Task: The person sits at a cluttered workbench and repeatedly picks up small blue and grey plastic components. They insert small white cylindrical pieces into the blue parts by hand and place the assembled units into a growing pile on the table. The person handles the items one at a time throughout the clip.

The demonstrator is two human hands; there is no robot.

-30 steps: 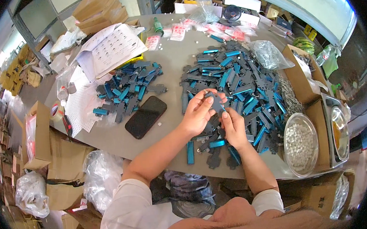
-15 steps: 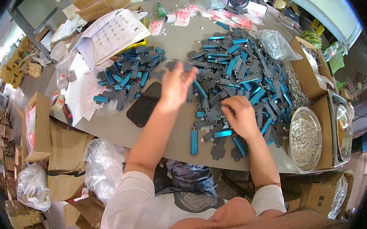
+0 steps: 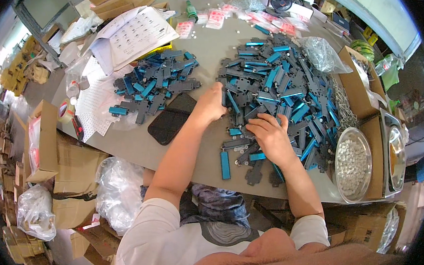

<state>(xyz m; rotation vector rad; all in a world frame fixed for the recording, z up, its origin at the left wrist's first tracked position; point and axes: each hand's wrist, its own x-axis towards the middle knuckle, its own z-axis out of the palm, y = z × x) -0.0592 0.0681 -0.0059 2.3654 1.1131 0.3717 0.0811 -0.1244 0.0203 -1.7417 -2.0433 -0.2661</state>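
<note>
A large pile of dark-grey flat parts with cross-shaped plates and shiny blue strips (image 3: 295,83) covers the table's right half. At its left edge my left hand (image 3: 212,103) is closed on a dark-grey part, mostly hidden by the fingers. My right hand (image 3: 271,137) rests on the pile's near side, its fingers apart and bent over the parts; nothing shows held in it. A smaller heap of similar parts (image 3: 151,82) lies to the left. Between the two heaps is a black pad (image 3: 172,120), just left of my left forearm.
A clear bowl of small white pieces (image 3: 352,164) stands at the right edge beside cardboard boxes (image 3: 359,73). Printed sheets (image 3: 137,36) lie at the far left, with a green bottle (image 3: 191,10) and red-and-white packets (image 3: 215,18) at the back. Tape (image 3: 65,111) sits at the left edge.
My left hand has moved from near the smaller heap's side down and right to the big pile's edge. The dark part it carried now lies on the left heap. My right hand's fingers have spread.
</note>
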